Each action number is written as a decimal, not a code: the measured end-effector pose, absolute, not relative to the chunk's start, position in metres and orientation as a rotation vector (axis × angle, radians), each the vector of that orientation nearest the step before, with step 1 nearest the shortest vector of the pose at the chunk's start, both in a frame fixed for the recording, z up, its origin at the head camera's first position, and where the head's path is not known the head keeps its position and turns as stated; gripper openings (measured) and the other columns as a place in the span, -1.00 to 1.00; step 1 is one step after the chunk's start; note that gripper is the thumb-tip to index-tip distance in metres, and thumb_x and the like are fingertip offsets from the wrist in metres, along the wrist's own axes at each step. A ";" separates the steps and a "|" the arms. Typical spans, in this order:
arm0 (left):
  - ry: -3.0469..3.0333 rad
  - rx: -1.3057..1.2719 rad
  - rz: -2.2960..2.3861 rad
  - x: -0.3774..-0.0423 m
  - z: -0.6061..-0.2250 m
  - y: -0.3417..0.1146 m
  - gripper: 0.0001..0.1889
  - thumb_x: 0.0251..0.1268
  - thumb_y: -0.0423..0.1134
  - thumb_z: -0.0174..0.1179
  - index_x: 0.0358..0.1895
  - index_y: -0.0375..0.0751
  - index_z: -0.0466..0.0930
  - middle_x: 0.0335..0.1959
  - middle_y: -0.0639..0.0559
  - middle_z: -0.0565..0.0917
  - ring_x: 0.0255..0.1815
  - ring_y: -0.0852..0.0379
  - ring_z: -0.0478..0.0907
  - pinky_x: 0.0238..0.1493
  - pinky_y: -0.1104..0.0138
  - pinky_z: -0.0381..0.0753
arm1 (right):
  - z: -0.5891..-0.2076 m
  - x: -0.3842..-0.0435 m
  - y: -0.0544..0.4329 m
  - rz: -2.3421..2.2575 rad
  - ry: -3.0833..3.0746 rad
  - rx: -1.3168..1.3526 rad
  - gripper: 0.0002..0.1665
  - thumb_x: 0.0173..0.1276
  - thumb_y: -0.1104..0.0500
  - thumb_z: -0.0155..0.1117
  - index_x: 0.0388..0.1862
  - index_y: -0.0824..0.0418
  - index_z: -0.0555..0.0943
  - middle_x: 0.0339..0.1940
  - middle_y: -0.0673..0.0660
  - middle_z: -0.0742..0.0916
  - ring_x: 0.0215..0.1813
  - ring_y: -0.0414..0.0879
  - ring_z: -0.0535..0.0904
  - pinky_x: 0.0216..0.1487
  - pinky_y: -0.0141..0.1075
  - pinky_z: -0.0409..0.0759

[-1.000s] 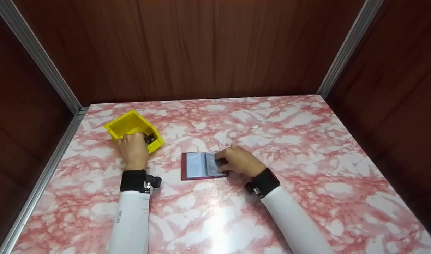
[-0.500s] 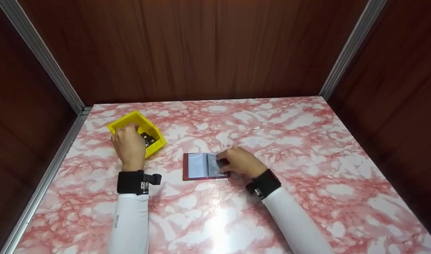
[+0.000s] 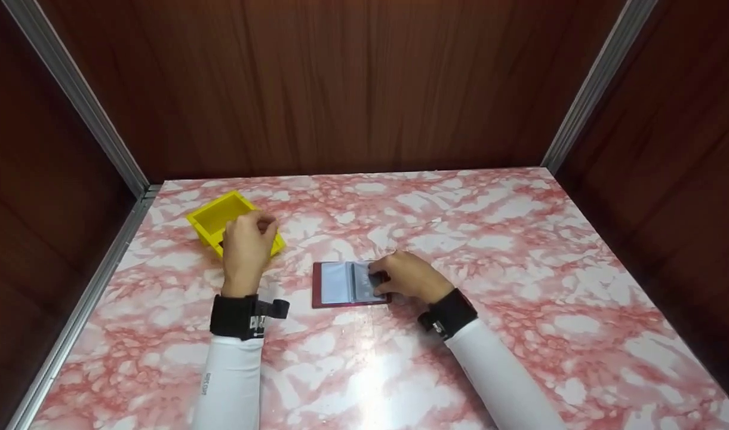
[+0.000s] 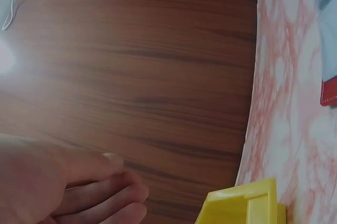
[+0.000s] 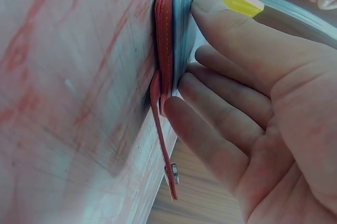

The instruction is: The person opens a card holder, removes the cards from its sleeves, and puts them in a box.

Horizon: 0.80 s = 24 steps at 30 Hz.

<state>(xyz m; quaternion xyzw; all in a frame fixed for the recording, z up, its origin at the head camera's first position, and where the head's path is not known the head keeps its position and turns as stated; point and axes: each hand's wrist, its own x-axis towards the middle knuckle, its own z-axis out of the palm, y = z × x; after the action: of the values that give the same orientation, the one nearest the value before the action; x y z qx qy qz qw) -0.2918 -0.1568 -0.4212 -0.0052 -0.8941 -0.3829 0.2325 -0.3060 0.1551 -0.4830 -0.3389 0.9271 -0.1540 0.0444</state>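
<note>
The right hand, reaching in from the right, grips the right-hand side of a small red-covered booklet with clear plastic sleeves; its thumb lies on the sleeves and its other fingers are bent against the edge. The booklet lies spread face up near the middle of the counter, which is marbled in pink and white. From the booklet's edge hangs a narrow red strap with a metal snap near its tip.

The left hand hovers over a yellow plastic bin, its fingers bent and drawn close to the thumb; whether they pinch something small I cannot tell. A small dark item shows inside the bin, mostly hidden by the hand. The bin stands to the left of the booklet, well apart from it.

Black wristbands circle both wrists above white sleeves. Beyond the counter rises a brown wood-grain panel, flanked by grey metal posts.
</note>
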 end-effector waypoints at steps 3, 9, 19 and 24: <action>-2.609 -0.227 -1.092 -0.291 -0.425 -0.151 -0.81 0.51 -0.33 0.36 0.01 -0.37 0.83 -0.08 -0.28 0.87 -0.04 -0.19 0.83 0.14 -0.02 0.82 | -0.482 -0.307 0.157 -0.456 2.837 -1.059 -0.74 0.40 0.08 0.60 0.00 0.13 0.82 -0.17 0.05 0.86 -0.25 -0.17 0.59 -0.08 -0.17 0.69; -2.937 -0.482 -1.036 -0.294 -0.433 -0.134 -0.80 0.51 -0.32 0.37 0.07 -0.29 0.83 0.00 -0.20 0.87 0.04 -0.11 0.81 0.24 0.01 0.79 | -0.479 -0.311 0.165 -0.491 2.890 -1.079 -0.81 0.35 0.18 0.62 -0.09 0.16 0.83 -0.19 0.09 0.89 -0.18 -0.03 0.74 -0.01 -0.09 0.75; -3.122 -0.571 -0.877 -0.305 -0.468 -0.103 -0.79 0.28 -0.35 0.53 -0.05 -0.28 0.85 -0.16 -0.11 0.85 -0.16 0.04 0.71 0.09 0.11 0.76 | -0.482 -0.314 0.169 -0.463 2.892 -1.134 -0.82 0.28 0.18 0.67 -0.15 0.14 0.88 -0.30 0.04 0.87 -0.30 -0.14 0.62 -0.08 -0.16 0.71; -3.173 -0.491 -0.895 -0.306 -0.481 -0.098 -0.78 0.27 -0.32 0.57 -0.05 -0.24 0.86 -0.16 -0.09 0.84 -0.26 0.08 0.66 0.01 0.17 0.74 | -0.484 -0.315 0.167 -0.429 2.892 -1.143 -0.82 0.27 0.17 0.67 -0.15 0.11 0.88 -0.35 0.01 0.84 -0.33 -0.19 0.53 -0.13 -0.21 0.65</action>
<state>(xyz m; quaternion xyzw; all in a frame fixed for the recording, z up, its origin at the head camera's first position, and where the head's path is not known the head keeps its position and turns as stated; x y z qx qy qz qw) -0.3057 -0.0979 -0.4811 -0.1468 -0.9476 -0.2672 -0.0955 -0.3146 0.1674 -0.4836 -0.3640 0.9213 -0.1367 0.0012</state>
